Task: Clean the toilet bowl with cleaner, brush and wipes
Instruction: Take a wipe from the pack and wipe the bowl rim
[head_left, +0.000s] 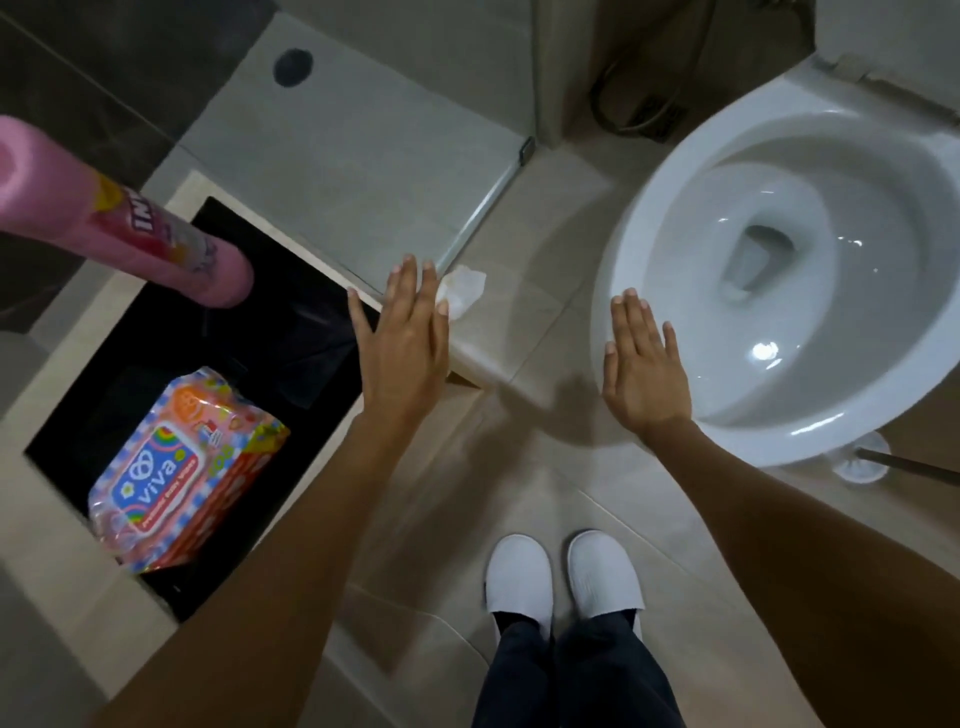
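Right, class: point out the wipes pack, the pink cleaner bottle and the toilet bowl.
wipes pack (171, 470): head view, on its printed top face.
pink cleaner bottle (171, 244): head view, on its labelled side.
toilet bowl (670, 171): head view, on its rim.

Toilet bowl (675, 291): white, glossy, with bright highlights on the inner surface. Cleaner bottle (119, 218): pink, label in red and yellow with white lettering. Wipes pack (182, 467): orange and pink with blue-and-white check border, blue panel with white lettering, rainbow motifs. Countertop (244, 332) beneath it: black, edged in beige. Crumpled wipe (462, 291): white. Floor tiles (467, 499): beige-grey. Slippers (519, 577): white. Trousers (571, 675): dark navy.
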